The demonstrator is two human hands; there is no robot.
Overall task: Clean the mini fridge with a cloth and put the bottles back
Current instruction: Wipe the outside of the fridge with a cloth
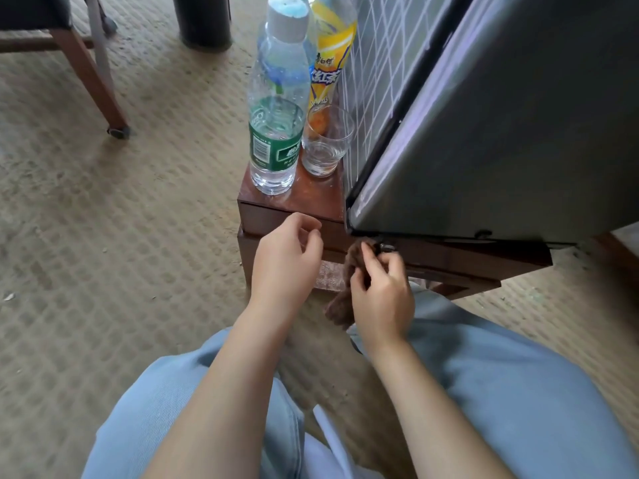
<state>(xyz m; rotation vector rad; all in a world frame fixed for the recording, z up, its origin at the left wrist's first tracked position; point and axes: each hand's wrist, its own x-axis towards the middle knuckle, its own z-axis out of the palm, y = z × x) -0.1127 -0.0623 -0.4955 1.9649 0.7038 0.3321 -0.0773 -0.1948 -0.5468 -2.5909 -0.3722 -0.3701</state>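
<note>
Gripping a brown cloth (342, 307), the right hand (380, 299) sits just right of the frame's centre, its fingers (375, 262) curled and clamped on the fabric, whose upper end touches the bottom corner of the mini fridge (501, 133). The fridge fills the upper right of the frame and stands on a low wooden bench (311, 198). The left hand (287, 264) hovers just left of the cloth, in front of the bench's edge, fingers (311, 233) loosely curled and holding nothing. At top centre, on the bench beside the fridge, stand a clear water bottle (276, 115) with a green label, a yellow tea bottle (328, 57) behind it, and a glass (326, 146) touching or nearly touching the water bottle. A chair leg (93, 77) stands on the carpet (121, 236) at upper left
</note>
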